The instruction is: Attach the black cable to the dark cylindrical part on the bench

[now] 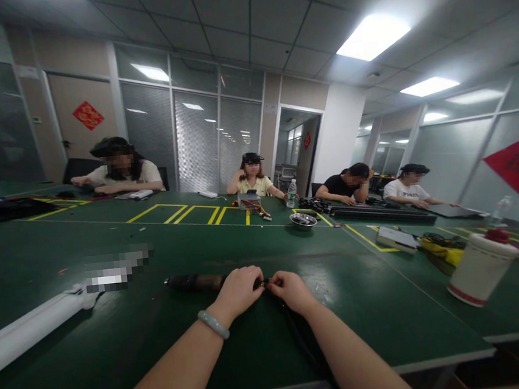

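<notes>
Left grip [241, 291] on dark cylindrical tool [200, 283], right grip [292, 291] just beside, green table [107, 233]

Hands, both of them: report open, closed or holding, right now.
Left hand: closed over one end of the dark tool, holding it.
Right hand: closed, fingertips pinched; what they pinch cannot be told.

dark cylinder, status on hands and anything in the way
Left hand at dark cylinder. Right hand close beside left, fingertip detail unclear. Black cord below right hand, nothing visibly blocking.
</notes>
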`<move>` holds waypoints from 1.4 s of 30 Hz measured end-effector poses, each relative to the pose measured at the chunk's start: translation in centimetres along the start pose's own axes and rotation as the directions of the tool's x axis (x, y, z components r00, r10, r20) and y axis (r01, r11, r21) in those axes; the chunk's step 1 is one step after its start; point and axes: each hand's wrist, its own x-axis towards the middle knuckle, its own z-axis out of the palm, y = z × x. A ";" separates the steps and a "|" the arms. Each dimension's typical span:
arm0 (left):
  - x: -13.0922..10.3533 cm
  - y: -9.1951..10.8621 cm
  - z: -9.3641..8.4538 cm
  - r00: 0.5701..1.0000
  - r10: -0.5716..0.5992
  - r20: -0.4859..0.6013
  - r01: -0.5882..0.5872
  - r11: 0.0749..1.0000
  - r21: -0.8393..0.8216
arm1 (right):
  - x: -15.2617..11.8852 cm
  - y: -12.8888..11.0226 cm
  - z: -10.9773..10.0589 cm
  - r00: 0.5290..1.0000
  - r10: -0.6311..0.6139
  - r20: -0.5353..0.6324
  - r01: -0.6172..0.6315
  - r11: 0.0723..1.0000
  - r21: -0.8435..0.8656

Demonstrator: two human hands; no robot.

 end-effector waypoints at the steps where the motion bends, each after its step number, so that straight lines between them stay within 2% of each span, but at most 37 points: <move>1: 0.0 -0.1 0.1 1.000 0.002 -0.010 -0.002 1.000 0.001 | 0.0 0.0 0.0 1.000 -0.003 -0.003 0.003 1.000 0.005; 5: 0.1 -0.2 0.3 0.999 0.017 -0.046 -0.015 0.999 0.035 | -0.1 -0.1 0.1 1.000 -0.006 -0.007 0.006 1.000 0.014; 14: -0.1 0.3 -0.2 0.999 0.041 -0.008 -0.040 0.998 0.042 | 0.0 -0.1 0.0 1.000 0.002 -0.006 -0.002 1.000 0.001; 19: 0.0 0.1 -0.1 0.997 0.065 -0.030 -0.064 0.997 0.037 | 0.0 -0.1 0.0 1.000 0.000 -0.006 0.000 1.000 0.005; 25: 0.0 0.1 -0.2 0.999 0.027 -0.032 -0.026 0.999 0.042 | 0.0 0.0 0.0 1.000 -0.003 -0.015 0.004 1.000 0.025; 38: 0.0 0.3 -0.1 0.998 0.062 -0.010 -0.061 0.995 0.083 | 0.0 -0.2 0.0 1.000 0.003 -0.016 -0.003 1.000 -0.007; 42: 0.0 0.2 0.0 0.998 0.055 -0.038 -0.052 0.996 0.070 | -0.1 -0.2 -0.1 1.000 0.008 -0.014 -0.008 1.000 0.015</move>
